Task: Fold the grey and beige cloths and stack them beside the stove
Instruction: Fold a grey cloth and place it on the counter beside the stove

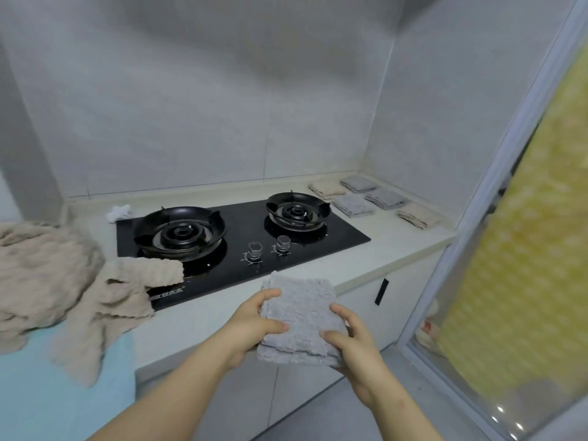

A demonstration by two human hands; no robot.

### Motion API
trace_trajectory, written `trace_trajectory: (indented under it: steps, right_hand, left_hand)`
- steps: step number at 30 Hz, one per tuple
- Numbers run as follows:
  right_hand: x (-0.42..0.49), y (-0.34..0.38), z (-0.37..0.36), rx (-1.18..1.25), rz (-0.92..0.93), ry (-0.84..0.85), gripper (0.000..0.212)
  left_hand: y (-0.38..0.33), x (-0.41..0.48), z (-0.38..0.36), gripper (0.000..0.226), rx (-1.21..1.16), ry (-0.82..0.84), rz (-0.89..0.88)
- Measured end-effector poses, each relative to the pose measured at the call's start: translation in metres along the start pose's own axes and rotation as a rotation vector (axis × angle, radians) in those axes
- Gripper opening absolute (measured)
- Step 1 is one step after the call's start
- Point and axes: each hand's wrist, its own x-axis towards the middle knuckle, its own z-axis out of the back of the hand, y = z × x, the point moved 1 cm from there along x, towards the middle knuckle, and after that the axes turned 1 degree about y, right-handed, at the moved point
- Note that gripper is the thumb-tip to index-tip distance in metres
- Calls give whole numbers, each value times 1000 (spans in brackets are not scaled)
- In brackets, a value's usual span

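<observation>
Grey cloth [300, 319]: fleecy, folded into a rough square of several layers. Held in the air in front of the counter [397, 243], just on the near side of the stove [334, 246].

Left hand [254, 323]: clasps the cloth's left edge, thumb on top, fingers curled beneath.

Right hand [353, 342]: clasps the lower right corner, thumb and forefinger on top, other fingers hidden under the fabric.

Stove: black glass top set into the pale counter. Left burner [179, 232] and right burner [297, 210], each with a black pan support. Two metal knobs [255, 249] at the front, between the burners.

Folded cloths on the counter right of the stove, five, each lying singly:
- rear beige cloth [324, 187], by the wall
- rear grey cloth [358, 183], just beside it
- near grey cloth [353, 205], closest to the right burner
- middle grey cloth [385, 198]
- front beige cloth [418, 215], nearest the counter's right end

Unfolded beige pile [47, 275]: crumpled, at far left, resting on a light blue surface [31, 393].

Loose beige cloth [127, 291]: spread from the pile, one end lying over the stove's front left corner.

White crumpled scrap [119, 212]: on the counter behind the stove's left corner; material unclear.

Black handle [381, 291]: on the cabinet front below the counter.

Yellow patterned pane [525, 249]: in a pale frame at right.
</observation>
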Motion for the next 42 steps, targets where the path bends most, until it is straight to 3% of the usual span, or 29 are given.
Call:
trace_trajectory:
  steps: [10,21,26,35,39,42]
  right_hand:
    - [120,44,140,-86,-22,-95,45]
    - [334,108,227,-116,-30,-219,37]
    - [412,125,262,-197,-3,-219,33]
    - [541,135,312,-398,-60,-9,37]
    - [580,138,330,-534,-83,165,27]
    - [595,136,337,-605,-122,304,27]
  left_hand:
    - [-25,155,-129,56,75,67,12]
    - [-63,395,-194,36,125,91,14]
    - [-79,470,-222,45,236,58,20]
    - [-58,554,-248,84,177,52,50]
    - [-51,569,-262,83,198,-53,83]
    - [-48,569,-266,86,359,-189,105]
